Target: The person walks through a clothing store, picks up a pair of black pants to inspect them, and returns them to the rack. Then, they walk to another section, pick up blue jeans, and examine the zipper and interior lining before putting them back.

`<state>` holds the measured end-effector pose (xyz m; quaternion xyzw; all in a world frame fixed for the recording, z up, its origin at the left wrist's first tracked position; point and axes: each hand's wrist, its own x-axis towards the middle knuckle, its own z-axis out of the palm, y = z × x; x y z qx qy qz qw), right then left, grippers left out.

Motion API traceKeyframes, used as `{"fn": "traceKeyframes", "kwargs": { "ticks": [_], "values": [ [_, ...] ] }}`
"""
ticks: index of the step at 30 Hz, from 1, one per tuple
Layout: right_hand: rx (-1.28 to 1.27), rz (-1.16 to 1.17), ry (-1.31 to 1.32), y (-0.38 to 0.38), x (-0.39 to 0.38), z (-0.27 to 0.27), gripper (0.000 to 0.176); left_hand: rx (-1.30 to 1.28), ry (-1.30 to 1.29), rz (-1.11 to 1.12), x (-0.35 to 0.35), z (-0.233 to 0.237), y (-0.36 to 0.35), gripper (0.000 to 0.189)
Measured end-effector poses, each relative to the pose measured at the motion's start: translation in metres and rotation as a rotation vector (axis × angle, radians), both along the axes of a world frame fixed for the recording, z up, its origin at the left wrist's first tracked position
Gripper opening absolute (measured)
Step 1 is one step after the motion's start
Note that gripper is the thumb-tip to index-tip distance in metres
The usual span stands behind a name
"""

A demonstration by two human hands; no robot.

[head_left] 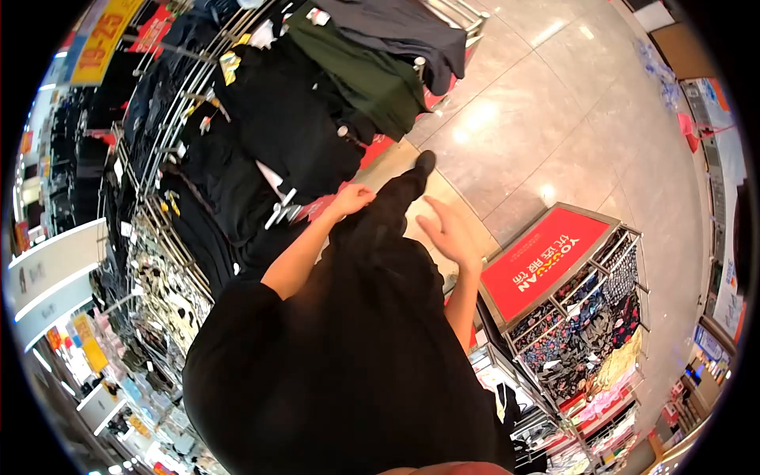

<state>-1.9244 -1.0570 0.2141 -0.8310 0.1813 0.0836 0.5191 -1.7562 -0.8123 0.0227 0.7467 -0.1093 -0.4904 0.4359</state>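
Observation:
My left hand (354,199) hangs in front of my body with its fingers curled in, and nothing shows in it. It is nearest to the rack of black garments (289,131) on the left. On the other side of my black-clad leg (380,210), my right hand (451,231) is held with its thumb and fingers apart, holding nothing. The red sign board (546,261) stands just to the right of it. Dark green trousers (356,67) and grey trousers (396,28) hang farther along the left rack.
Metal rails (178,87) run along the left rack, with a prong (281,210) jutting out near my left arm. A rack of patterned garments (586,332) stands below the red sign. Shiny floor tiles (538,119) stretch ahead. Light patterned clothes (162,273) hang at the left.

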Motion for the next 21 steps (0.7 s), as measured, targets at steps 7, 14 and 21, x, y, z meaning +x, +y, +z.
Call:
{"fn": "traceKeyframes", "kwargs": {
  "ticks": [7, 14, 21],
  "values": [
    [-0.324, -0.149, 0.466, -0.110, -0.073, -0.104, 0.061, -0.079, -0.099, 0.028, 0.086, 0.019, -0.199, 0.024],
    [-0.265, -0.912, 0.473, -0.284, -0.188, -0.058, 0.048, -0.228, -0.379, 0.313, 0.183, -0.005, -0.418, 0.034],
    [-0.126, -0.849, 0.554, -0.400, -0.148, -0.095, 0.045, 0.101, -0.558, 0.487, 0.299, 0.017, -0.539, 0.035]
  ]
}}
